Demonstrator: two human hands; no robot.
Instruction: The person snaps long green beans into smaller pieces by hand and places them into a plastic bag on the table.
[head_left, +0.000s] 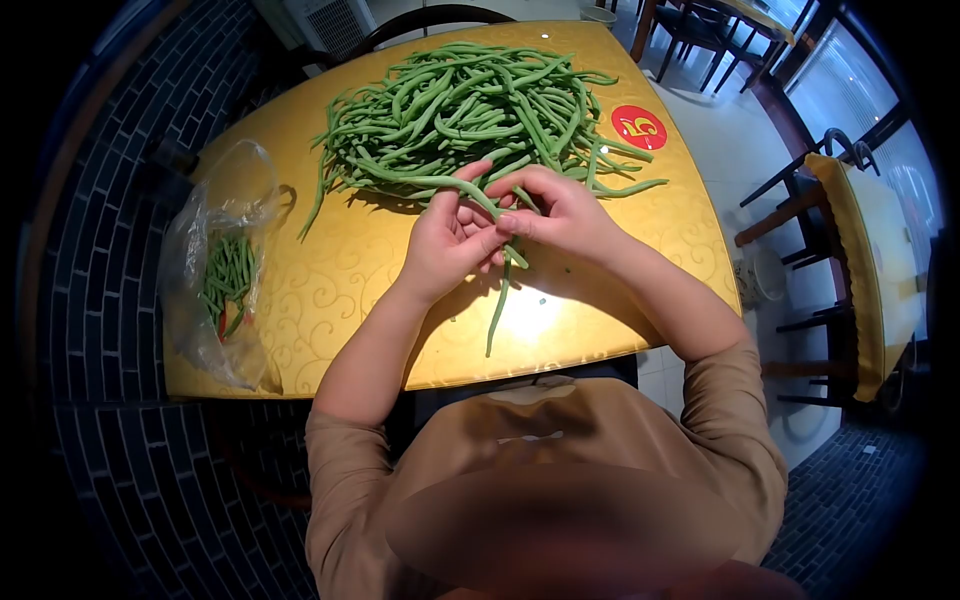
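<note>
A large heap of long green beans [455, 110] lies on the gold patterned tabletop [330, 330]. Just in front of the heap, my left hand [452, 240] is closed on green beans, its fingers curled behind them. My right hand [560, 212] meets it from the other side, thumb and fingers pinching a green bean close to the left thumb. One long bean [497, 315] hangs down below the fingers toward the table's near edge. Where the fingers overlap, I cannot tell exactly how many beans are held.
At the table's left edge stands a clear plastic bag [190, 290] with short bean pieces [230, 275] in it. A red round sticker [638, 128] marks the right side. Tiny green scraps lie near my hands. Another table [885, 280] with chairs is at the right.
</note>
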